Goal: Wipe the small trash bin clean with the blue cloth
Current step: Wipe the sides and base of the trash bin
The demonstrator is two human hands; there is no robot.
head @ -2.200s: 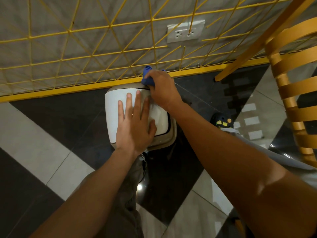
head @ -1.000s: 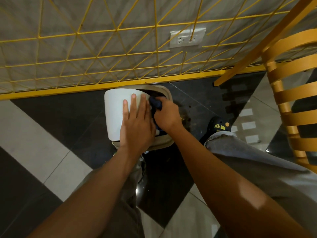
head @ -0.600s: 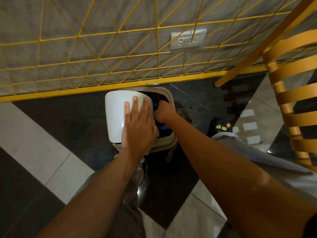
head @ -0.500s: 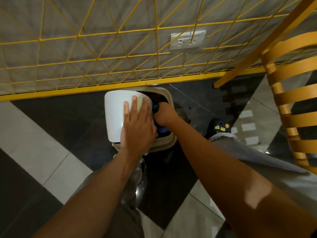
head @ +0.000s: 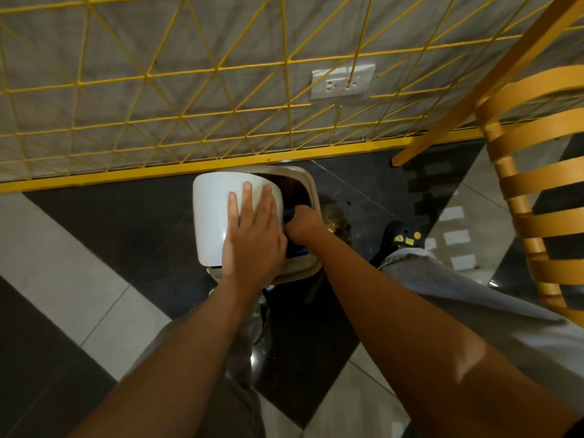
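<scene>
The small trash bin (head: 308,184) stands on the dark floor against the yellow rail, beige-rimmed with a dark inside. Its white lid (head: 210,216) is swung open to the left. My left hand (head: 252,235) lies flat on the lid, fingers spread, holding it back. My right hand (head: 303,224) reaches into the bin's opening, fingers closed around the blue cloth (head: 289,214). Only small bits of the cloth show beside and below my fist; the rest is hidden inside the bin.
A yellow wire grid fence (head: 221,90) and yellow rail run right behind the bin, with a wall socket (head: 343,82) beyond. A yellow slatted chair (head: 537,184) stands at the right. My shoe (head: 401,238) and grey trouser legs are just beside the bin.
The lid went from shut to swung open under my left hand. My right hand moved with the cloth from the bin's back edge down into its opening and has shifted slightly there.
</scene>
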